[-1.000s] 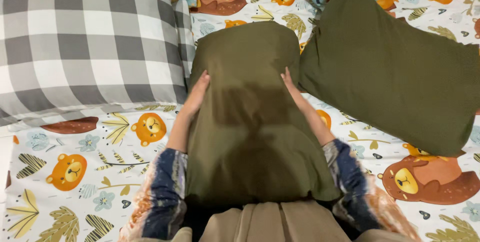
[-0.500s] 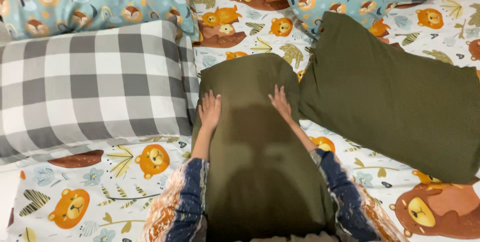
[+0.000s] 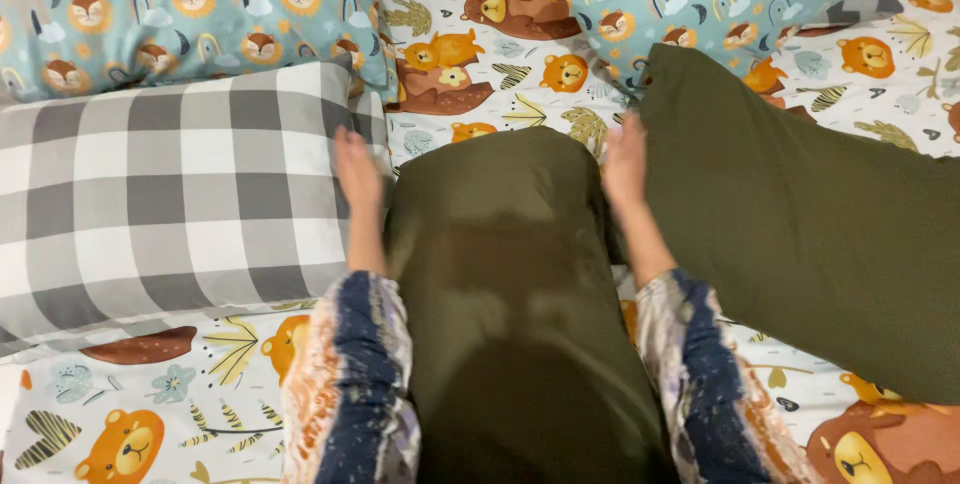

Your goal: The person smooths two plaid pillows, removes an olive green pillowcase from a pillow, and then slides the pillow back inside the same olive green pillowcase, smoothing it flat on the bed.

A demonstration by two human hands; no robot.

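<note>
The olive green pillow [image 3: 500, 274] lay in the middle of the bed, running from near the person out toward the far end. It sat between the grey checked pillow [image 3: 170, 184] on the left and a second green pillow [image 3: 800, 204] on the right. It looked plump and mostly in place, though not yet up with the teal pillows [image 3: 180, 4]. The left hand [image 3: 357, 169] and right hand [image 3: 626, 159] were flat and open at its far corners, gripping nothing, both a bit blurry.
</note>
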